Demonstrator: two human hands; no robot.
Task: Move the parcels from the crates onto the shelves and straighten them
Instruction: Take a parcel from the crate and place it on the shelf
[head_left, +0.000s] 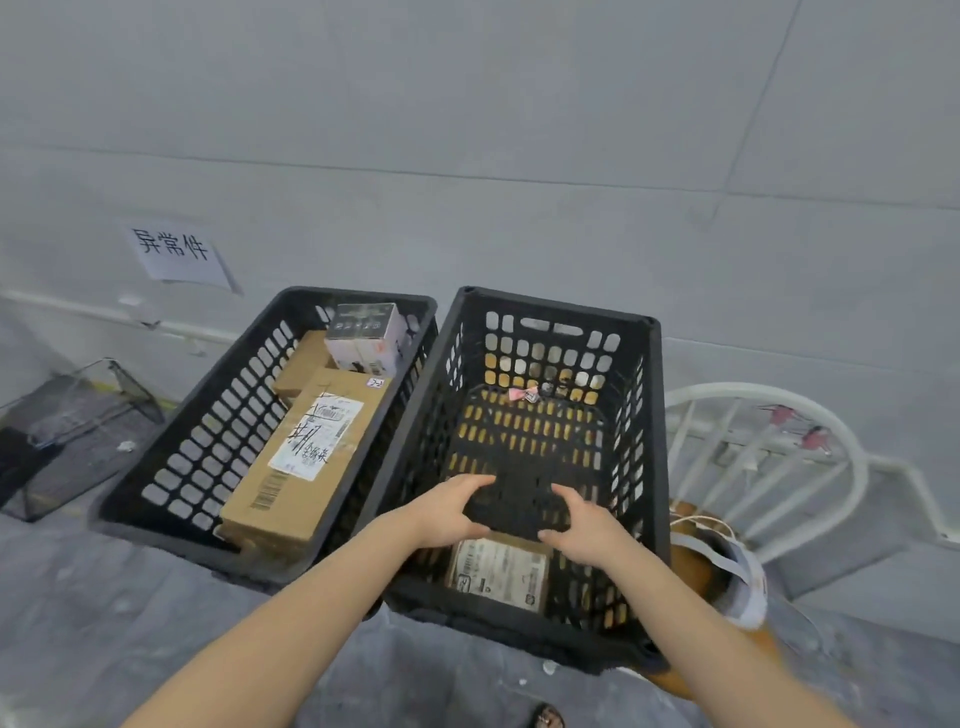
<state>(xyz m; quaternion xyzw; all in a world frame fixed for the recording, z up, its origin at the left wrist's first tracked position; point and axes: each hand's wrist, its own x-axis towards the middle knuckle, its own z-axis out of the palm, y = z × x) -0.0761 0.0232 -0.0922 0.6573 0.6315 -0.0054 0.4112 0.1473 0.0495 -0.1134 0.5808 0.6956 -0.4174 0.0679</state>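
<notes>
I see the black slotted plastic crate on the left (197, 447) holding a long brown cardboard box (306, 457) and a small grey-white carton (366, 338). In the matching right crate (641, 441), the left hand (447, 514) and right hand (587, 525) both curl round a flat black parcel (519, 499), just above a labelled brown cardboard parcel (498, 569).

The only camera sits on the person's head. It looks forward and down, close above two black crates (208, 431) standing before a grey wall (467, 130).
</notes>
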